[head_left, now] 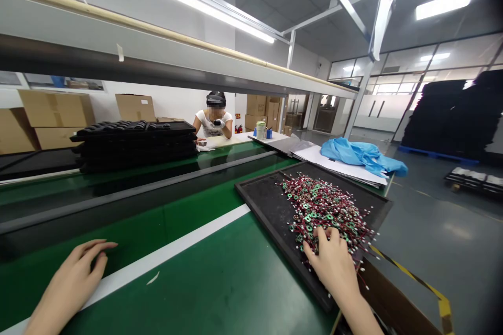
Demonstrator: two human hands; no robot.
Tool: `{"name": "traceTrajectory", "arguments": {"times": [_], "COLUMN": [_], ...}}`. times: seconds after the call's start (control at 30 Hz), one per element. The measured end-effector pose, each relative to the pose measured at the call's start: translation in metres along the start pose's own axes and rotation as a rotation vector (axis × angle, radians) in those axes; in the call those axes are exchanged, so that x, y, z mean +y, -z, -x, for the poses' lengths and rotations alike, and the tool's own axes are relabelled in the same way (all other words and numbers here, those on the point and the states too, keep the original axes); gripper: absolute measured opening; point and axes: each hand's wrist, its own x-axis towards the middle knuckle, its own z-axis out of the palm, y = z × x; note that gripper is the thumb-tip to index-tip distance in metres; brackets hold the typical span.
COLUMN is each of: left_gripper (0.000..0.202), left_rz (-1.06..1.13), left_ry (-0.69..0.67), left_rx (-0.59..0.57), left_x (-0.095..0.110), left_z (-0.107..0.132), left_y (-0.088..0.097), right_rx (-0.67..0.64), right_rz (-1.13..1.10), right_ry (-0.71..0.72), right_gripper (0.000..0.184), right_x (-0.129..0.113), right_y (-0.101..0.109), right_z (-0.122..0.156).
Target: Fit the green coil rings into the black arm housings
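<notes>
Black tray (pixel 267 209) holds a heap of green rings with red wires (pixel 326 209) — right hand (pixel 334 267) is at its near edge, fingers (pixel 324 238) curled into it, can't tell if grasping. Left hand (pixel 70 288) lies open on the green bench (pixel 196 272), off the tray. I see blue plastic (pixel 363 157) just past the tray.

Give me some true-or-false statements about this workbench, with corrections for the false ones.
1. The right hand rests on a heap of green rings with red wires in a black tray. True.
2. The left hand grips a screwdriver. False: it lies empty on the green belt.
3. A crumpled blue sheet lies on white sheets. True.
4. Nobody else is in view. False: a person is across the line.
</notes>
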Motion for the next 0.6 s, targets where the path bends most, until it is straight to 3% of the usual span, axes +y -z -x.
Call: {"name": "traceTrajectory", "arguments": {"times": [0.1, 0.2, 0.43, 0.6], "left_gripper": [0.047, 0.048, 0.046, 0.042], "left_rz": [0.042, 0.058, 0.099, 0.119], "left_ry": [0.036, 0.056, 0.092, 0.073], "left_rx": [-0.109, -0.146, -0.114, -0.091], "left_x": [0.001, 0.008, 0.021, 0.027], "left_z": [0.001, 0.003, 0.008, 0.012], "left_y": [0.003, 0.008, 0.018, 0.024], "right_rx": [-0.003, -0.004, 0.009, 0.026], "right_rz": [-0.009, -0.019, -0.120, -0.169], "right_ry": [0.015, 0.044, 0.163, 0.169], "right_gripper": [0.045, 0.056, 0.021, 0.016], "right_x": [0.000, -0.003, 0.002, -0.001], "right_y": [-0.002, -0.004, -0.006, -0.005], "right_z": [0.001, 0.000, -0.001, 0.000]}}
